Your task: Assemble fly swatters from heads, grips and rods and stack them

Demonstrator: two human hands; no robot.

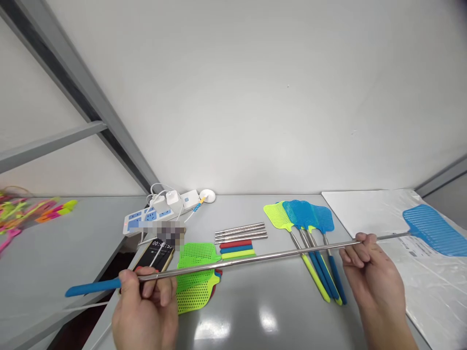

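Blue plastic and shiny metal: a long swatter (266, 257) with a slatted head (440, 231), held out above the glossy grey surface (292, 316), rising slightly rightward. Your left grip (146, 311), palm up, thumb over, clasps its slim tubular shaft beside the smooth blue handle (94, 287). Your right grip (375, 277), fingers curled, pinches the shaft nearer the head. Lying below: perforated green plastic heads (195, 274), thin metal tubes (241, 234), fanned blue-and-green swatters (316, 257).
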